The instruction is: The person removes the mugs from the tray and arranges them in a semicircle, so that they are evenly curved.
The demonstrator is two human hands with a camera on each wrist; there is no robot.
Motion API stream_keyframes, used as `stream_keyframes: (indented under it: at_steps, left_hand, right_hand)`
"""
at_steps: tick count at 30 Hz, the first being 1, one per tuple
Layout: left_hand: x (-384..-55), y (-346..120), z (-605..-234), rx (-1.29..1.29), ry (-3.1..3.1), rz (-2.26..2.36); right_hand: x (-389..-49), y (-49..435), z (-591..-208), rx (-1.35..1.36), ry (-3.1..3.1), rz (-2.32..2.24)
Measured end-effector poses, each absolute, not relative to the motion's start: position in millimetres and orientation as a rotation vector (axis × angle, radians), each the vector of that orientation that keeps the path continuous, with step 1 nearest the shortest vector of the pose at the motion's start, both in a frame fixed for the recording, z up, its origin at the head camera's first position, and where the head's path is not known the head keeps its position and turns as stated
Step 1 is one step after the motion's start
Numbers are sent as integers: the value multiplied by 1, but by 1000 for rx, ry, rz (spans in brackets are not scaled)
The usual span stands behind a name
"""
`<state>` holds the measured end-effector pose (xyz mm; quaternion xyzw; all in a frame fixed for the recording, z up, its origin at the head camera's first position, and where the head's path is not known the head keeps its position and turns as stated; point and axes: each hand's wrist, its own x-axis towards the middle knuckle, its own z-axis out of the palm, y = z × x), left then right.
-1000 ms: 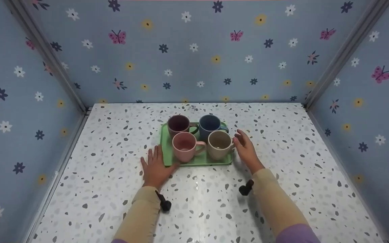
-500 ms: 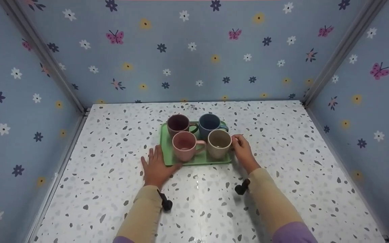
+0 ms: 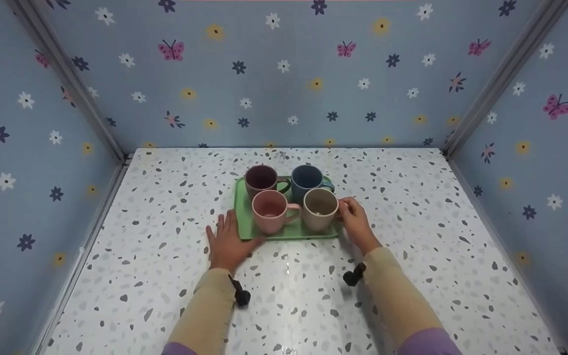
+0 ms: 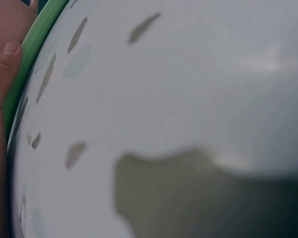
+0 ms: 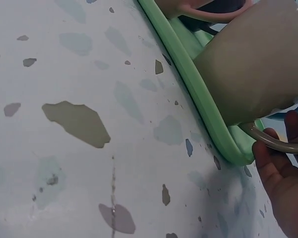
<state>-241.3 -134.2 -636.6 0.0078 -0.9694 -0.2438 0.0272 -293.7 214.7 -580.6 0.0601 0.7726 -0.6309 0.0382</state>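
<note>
On a green tray (image 3: pixel 245 228) stand a beige mug (image 3: pixel 319 217), a pink mug (image 3: pixel 269 219), a maroon mug (image 3: pixel 259 180) and a blue mug (image 3: pixel 305 180), all upright. My right hand (image 3: pixel 357 222) grips the handle of the beige mug; in the right wrist view its fingers curl round that handle (image 5: pixel 275 143). My left hand (image 3: pixel 227 242) lies with spread fingers at the tray's front left corner. In the left wrist view the thumb (image 4: pixel 7 64) of that hand presses along the green rim.
The tray rests on a white speckled table (image 3: pixel 165 207). Flower-patterned panels (image 3: pixel 284 88) enclose it at the back and both sides, with grey metal posts (image 3: pixel 503 74) in the corners. Each wrist wears a small black camera (image 3: pixel 354 275).
My right hand has moved slightly in and its fingers have closed on the beige mug's handle. The left hand, the tray and the mugs stay in place.
</note>
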Motion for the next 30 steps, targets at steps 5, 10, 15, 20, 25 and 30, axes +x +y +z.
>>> stream_keyframes:
  at_steps: [5,10,15,20,25,30]
  left_hand:
    - [-242,-136,-637,19,-2989,-763]
    - [-242,-137,-638,26,-3001,-763]
    - [-241,-135,-638,18,-3017,-756]
    - [-241,-135,-638,16,-2999,-769]
    - [-243,-136,-639,11,-2984,-774]
    - [-242,-137,-639,9,-2971,-771]
  right_hand:
    - [-293,213,-578,186,2381,-1921]
    - [-291,211,-576,204,2381,-1899]
    - [-289,212,-576,225,2376,-1919]
    - [-288,211,-576,223,2373,-1950]
    - [-290,211,-576,236,2358,-1951]
    - [-290,210,-578,232,2351,-1959]
